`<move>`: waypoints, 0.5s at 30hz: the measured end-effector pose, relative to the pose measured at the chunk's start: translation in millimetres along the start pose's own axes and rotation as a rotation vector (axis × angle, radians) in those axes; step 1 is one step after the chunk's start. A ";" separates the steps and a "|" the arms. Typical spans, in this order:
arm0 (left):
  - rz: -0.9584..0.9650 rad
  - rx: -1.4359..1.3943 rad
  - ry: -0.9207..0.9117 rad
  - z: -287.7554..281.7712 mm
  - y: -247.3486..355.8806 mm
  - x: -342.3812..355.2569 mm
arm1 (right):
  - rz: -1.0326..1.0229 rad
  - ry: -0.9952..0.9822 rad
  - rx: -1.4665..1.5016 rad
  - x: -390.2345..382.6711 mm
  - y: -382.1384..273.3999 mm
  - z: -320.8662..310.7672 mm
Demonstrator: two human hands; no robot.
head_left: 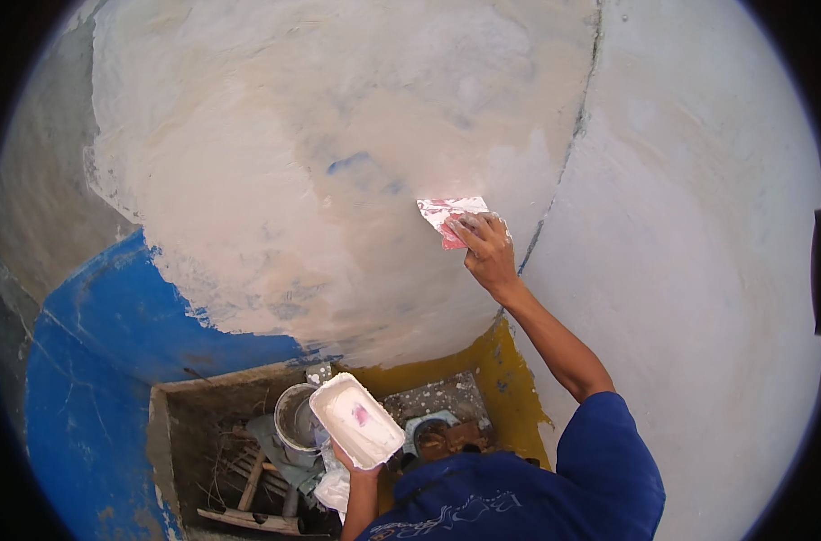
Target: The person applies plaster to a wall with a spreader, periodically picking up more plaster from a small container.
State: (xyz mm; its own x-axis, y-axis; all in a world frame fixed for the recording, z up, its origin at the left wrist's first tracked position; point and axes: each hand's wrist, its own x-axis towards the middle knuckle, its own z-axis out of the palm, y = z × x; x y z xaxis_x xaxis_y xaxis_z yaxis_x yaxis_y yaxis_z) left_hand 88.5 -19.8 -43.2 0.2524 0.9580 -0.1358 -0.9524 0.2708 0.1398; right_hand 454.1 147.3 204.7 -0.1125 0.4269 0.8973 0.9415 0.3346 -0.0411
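Left fingers cup white tub [383,453] from below, left hand [355,470]; white paste [355,403] inside, pink smear on it. Right hand [492,255] pinches paste-coated red scraper [439,213] at wall [248,162]. Bucket [289,408] beside tub; contents unclear.

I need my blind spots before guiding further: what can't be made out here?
All in the head view:
Most of the left hand: hidden beneath the white tray.
Part of the red-and-white scraper: covered by the fingers of the right hand.
Whether the scraper's top edge touches the wall: too small to tell.
Right side of the bucket: behind the tray.
Left forearm: cut off by the lower edge.
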 end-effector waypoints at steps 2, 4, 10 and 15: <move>-0.002 -0.008 0.000 -1.9 0.5 1.4 | 0.017 0.059 0.019 14.1 0.0 -9.3; 0.013 0.029 0.007 -5.2 1.2 1.6 | -0.014 0.203 0.003 45.8 1.8 -23.9; -0.003 0.040 0.022 -4.2 4.8 -2.0 | -0.090 0.109 -0.137 39.2 17.5 -9.8; 0.017 0.066 0.017 -14.0 12.5 -5.6 | 0.039 -0.025 0.008 -25.6 25.9 0.1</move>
State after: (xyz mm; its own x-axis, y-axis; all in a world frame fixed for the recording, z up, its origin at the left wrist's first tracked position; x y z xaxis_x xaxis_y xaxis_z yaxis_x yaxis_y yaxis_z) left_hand 72.8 -23.1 -54.4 0.2330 0.9609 -0.1494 -0.9430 0.2608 0.2067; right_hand 481.3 145.1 180.6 -0.0834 0.4608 0.8836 0.9427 0.3239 -0.0800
